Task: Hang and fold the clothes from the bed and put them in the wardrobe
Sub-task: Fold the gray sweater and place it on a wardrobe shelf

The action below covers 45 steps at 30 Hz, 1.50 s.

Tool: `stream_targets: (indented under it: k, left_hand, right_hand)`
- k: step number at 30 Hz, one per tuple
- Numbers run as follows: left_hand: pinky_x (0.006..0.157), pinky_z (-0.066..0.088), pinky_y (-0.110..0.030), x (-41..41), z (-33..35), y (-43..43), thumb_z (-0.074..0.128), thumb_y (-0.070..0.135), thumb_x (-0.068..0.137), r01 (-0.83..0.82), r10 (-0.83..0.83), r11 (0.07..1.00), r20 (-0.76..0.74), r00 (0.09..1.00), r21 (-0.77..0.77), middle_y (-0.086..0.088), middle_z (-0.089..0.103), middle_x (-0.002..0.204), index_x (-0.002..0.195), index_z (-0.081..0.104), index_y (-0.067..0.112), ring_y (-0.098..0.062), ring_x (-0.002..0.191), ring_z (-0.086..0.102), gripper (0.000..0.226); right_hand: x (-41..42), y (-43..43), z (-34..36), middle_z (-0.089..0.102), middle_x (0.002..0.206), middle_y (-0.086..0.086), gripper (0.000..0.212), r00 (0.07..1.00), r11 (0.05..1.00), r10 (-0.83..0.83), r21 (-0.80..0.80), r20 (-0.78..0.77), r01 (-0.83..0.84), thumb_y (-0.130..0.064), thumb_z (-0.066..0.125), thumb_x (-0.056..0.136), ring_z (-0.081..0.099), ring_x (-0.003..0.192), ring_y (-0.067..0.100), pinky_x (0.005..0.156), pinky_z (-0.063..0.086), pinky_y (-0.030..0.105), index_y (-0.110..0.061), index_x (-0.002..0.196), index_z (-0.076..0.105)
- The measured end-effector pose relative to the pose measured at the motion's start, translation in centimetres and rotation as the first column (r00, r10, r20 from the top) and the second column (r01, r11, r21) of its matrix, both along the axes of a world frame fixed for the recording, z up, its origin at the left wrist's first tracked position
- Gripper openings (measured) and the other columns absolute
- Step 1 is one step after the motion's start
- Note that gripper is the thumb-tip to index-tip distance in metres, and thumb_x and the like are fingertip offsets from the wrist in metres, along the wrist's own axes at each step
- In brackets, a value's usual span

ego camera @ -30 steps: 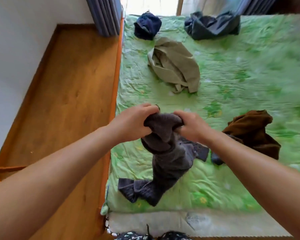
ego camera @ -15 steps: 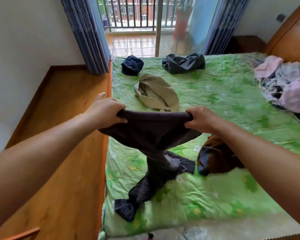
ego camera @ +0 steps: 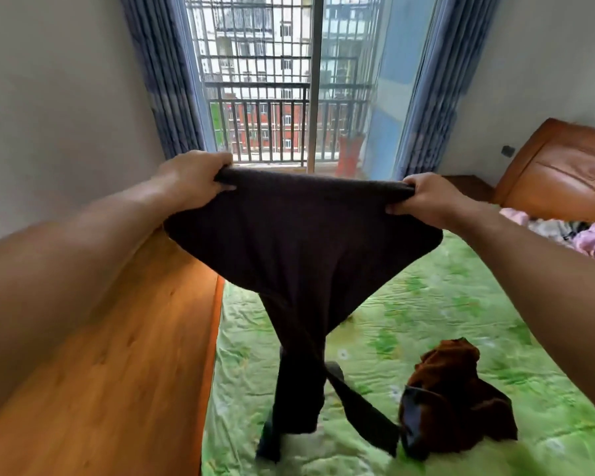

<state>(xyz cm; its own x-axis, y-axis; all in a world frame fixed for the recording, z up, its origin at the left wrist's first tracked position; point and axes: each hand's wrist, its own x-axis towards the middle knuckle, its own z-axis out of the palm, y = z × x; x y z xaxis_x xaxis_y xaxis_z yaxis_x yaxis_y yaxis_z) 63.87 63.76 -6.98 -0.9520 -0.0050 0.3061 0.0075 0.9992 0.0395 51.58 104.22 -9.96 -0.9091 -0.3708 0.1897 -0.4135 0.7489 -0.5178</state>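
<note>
Left hand (ego camera: 194, 176) and right hand (ego camera: 423, 201) gripping dark trousers (ego camera: 303, 255) by the waistband above green bed (ego camera: 443, 304), legs trailing on sheet, brown garment (ego camera: 457, 396) beside, wood floor (ego camera: 117, 372), blue curtains (ego camera: 165, 73), barred balcony door (ego camera: 282, 80)

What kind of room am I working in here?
Probably a home bedroom: a green-sheeted bed with a brown garment lying on it, a padded headboard, and curtains beside a barred balcony door.
</note>
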Motion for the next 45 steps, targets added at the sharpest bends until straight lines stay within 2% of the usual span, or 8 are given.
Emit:
stream_targets:
  k: [3, 13, 21, 25, 33, 37, 42, 45]
  left_hand:
    - [0.075, 0.052, -0.045, 0.0, 0.4, -0.6, 0.065, 0.041, 0.094, -0.009, 0.008, 0.999, -0.010, 1.000, -0.049, 0.005, 0.056, 0.088, 0.087, 0.050, 0.032, -0.021, 0.081, 0.055, 0.019]
    - [0.066, 0.041, -0.036, -2.0, 1.6, -1.8, 0.069, 0.038, 0.091, -0.021, 0.011, 0.993, -0.085, 0.996, -0.119, 0.009, 0.049, 0.081, 0.079, 0.050, 0.031, -0.020, 0.077, 0.053, 0.024]
    - [0.067, 0.051, -0.038, -4.7, -2.7, -1.4, 0.067, 0.051, 0.089, -0.051, 0.065, 0.992, 0.121, 0.990, -0.116, 0.011, 0.057, 0.077, 0.080, 0.053, 0.034, -0.017, 0.074, 0.056, 0.024]
    - [0.063, 0.046, -0.035, -5.9, -7.3, -0.9, 0.070, 0.054, 0.087, -0.039, 0.050, 0.998, 0.221, 0.974, -0.054, 0.009, 0.059, 0.079, 0.075, 0.051, 0.035, -0.017, 0.076, 0.058, 0.029]
    - [0.072, 0.047, -0.032, -8.6, -13.1, -1.9, 0.082, 0.033, 0.081, -0.037, -0.013, 0.996, 0.543, 0.840, 0.081, 0.012, 0.064, 0.090, 0.092, 0.066, 0.035, -0.009, 0.084, 0.060, 0.019]
    - [0.067, 0.048, -0.033, -10.6, -13.7, -2.9, 0.075, 0.027, 0.087, -0.105, 0.073, 0.993, 0.432, 0.899, 0.051, 0.017, 0.059, 0.085, 0.074, 0.055, 0.043, -0.008, 0.080, 0.057, 0.029]
    - [0.053, 0.034, -0.030, -14.8, -9.4, -3.4, 0.062, 0.027, 0.094, -0.212, 0.206, 0.977, 0.175, 0.963, 0.018, 0.014, 0.056, 0.082, 0.074, 0.051, 0.036, -0.009, 0.071, 0.050, 0.024]
    - [0.067, 0.046, -0.039, -17.3, -3.4, -3.9, 0.058, 0.024, 0.095, -0.226, 0.225, 0.974, 0.061, 0.972, 0.017, 0.002, 0.059, 0.091, 0.078, 0.051, 0.030, -0.022, 0.082, 0.055, 0.020]
  right_hand:
    - [-0.4, 0.1, 0.3, 0.062, 0.075, -0.001, 0.031, 0.998, 0.997, 0.015, -0.079, -0.063, -0.020, -0.029, 0.087, 0.075, 0.059, 0.070, 0.014, 0.061, 0.039, 0.030, -0.021, 0.078, 0.057]
    - [-3.4, 0.9, 3.7, 0.054, 0.070, -0.006, 0.043, 0.921, 0.969, 0.022, 0.234, -0.390, 0.076, -0.063, 0.073, 0.080, 0.053, 0.067, 0.022, 0.061, 0.042, 0.035, -0.027, 0.085, 0.051]
    - [-6.1, 1.3, -2.1, 0.043, 0.064, -0.005, 0.051, 0.950, 0.932, 0.020, 0.351, -0.312, 0.096, -0.067, 0.072, 0.078, 0.048, 0.066, 0.027, 0.059, 0.040, 0.037, -0.025, 0.080, 0.042]
    - [-8.0, 1.3, -6.3, 0.059, 0.079, 0.004, 0.045, 0.987, 0.920, 0.029, 0.390, -0.161, 0.036, -0.067, 0.074, 0.076, 0.057, 0.075, 0.028, 0.067, 0.047, 0.038, -0.031, 0.083, 0.048]
    - [-10.7, 0.6, -11.9, 0.060, 0.077, 0.000, 0.043, 0.998, 0.897, 0.036, 0.438, 0.045, -0.052, -0.062, 0.076, 0.077, 0.060, 0.079, 0.026, 0.065, 0.042, 0.034, -0.024, 0.076, 0.055]
    - [-12.6, -0.8, -11.9, 0.066, 0.096, 0.009, 0.040, 1.000, 0.888, 0.008, 0.460, 0.025, -0.019, -0.055, 0.069, 0.087, 0.059, 0.082, 0.028, 0.066, 0.042, 0.035, -0.026, 0.080, 0.043]
    - [-16.3, -4.2, -7.5, 0.066, 0.106, 0.010, 0.030, 0.991, 0.881, -0.009, 0.468, -0.131, 0.070, -0.054, 0.059, 0.094, 0.064, 0.092, 0.032, 0.069, 0.046, 0.038, -0.027, 0.104, 0.053]
    - [-18.4, -5.4, -1.8, 0.063, 0.095, 0.010, 0.032, 0.958, 0.889, -0.020, 0.433, -0.285, 0.147, -0.052, 0.056, 0.096, 0.058, 0.079, 0.031, 0.065, 0.041, 0.037, -0.023, 0.093, 0.045]
